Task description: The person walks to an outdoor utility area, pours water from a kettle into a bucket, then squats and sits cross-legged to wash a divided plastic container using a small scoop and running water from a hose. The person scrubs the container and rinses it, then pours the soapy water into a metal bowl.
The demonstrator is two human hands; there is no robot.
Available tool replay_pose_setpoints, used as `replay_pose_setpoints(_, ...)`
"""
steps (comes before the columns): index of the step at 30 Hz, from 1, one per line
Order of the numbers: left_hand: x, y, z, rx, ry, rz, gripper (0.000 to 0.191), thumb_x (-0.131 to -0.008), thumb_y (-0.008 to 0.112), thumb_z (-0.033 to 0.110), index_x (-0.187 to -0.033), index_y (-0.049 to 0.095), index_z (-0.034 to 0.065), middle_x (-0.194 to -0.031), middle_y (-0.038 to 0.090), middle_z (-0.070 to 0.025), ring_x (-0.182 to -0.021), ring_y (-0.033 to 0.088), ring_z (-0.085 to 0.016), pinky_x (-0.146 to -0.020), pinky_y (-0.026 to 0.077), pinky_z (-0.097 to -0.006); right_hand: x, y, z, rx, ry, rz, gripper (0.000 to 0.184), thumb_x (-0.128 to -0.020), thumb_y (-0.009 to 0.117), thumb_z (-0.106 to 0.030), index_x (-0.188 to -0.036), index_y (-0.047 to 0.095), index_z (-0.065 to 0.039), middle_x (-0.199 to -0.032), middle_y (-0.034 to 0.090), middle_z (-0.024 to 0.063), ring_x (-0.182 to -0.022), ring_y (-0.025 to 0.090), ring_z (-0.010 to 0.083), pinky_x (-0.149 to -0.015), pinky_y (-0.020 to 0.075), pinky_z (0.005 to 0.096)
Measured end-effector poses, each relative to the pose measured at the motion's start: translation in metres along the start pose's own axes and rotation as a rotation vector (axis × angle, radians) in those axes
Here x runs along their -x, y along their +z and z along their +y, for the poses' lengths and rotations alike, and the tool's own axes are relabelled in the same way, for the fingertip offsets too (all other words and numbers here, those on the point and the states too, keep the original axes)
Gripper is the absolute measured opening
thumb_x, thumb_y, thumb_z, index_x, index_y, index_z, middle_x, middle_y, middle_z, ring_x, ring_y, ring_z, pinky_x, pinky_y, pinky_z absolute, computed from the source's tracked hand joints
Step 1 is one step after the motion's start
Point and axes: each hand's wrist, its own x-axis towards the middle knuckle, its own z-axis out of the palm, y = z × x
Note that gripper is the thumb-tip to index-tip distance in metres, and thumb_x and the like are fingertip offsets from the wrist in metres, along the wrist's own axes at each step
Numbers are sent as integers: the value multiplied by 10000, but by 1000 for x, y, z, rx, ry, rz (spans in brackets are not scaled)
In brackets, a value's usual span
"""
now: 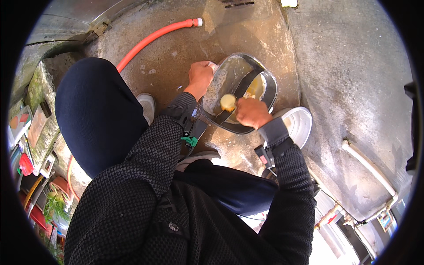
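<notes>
A dark oval bucket or basin (272,84) with a band across its opening stands on the concrete floor between my feet. Cloudy, foamy liquid (222,74) shows inside it, with something yellowish at the right. My left hand (201,77) is at its upper left rim, closed on something pale there; what exactly it grips is unclear. My right hand (253,112) is over the opening, fingers curled round what seems to be the handle of a round, pale brush or scrubber (228,102) with orange-yellow below it. The handle itself is mostly hidden by my fingers.
A white round basin or lid (299,126) lies right of the bucket. An orange hose (152,38) with a white end curves across the floor at upper left. A white pipe (369,167) runs at the right. Plants (55,205) and assorted items crowd the lower left.
</notes>
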Motion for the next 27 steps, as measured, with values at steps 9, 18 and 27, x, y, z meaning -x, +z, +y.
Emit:
replay_pose_setpoints(9,-5,-4,-2,40,-7,-65,207,-1098,592,26,-1115,768,-81,-954,783,-105,-735,717,-160,-675,570,-334,11,74,9,-302,-102,-40,326,-950,627,-283,-1123,739,-31,-1050,762,219,-1074,724,433,-892,580,532)
replay_pose_setpoints(18,4,-4,6,242,-27,-119,189,-1036,615,-16,-1089,783,-85,-907,778,-88,-701,702,-153,-613,537,-333,12,70,-21,-1438,220,-335,325,-1121,591,-262,-1387,718,-124,-647,462,-20,-455,372,67,-383,278,278)
replay_pose_setpoints(27,1,-12,8,181,-24,-141,206,-1048,607,-3,-1133,780,-78,-903,772,-71,-683,690,-151,-618,540,-313,21,77,15,-1180,9,-320,352,-1107,593,-260,-1360,714,-47,-649,454,-44,-457,459,77,-348,324,279)
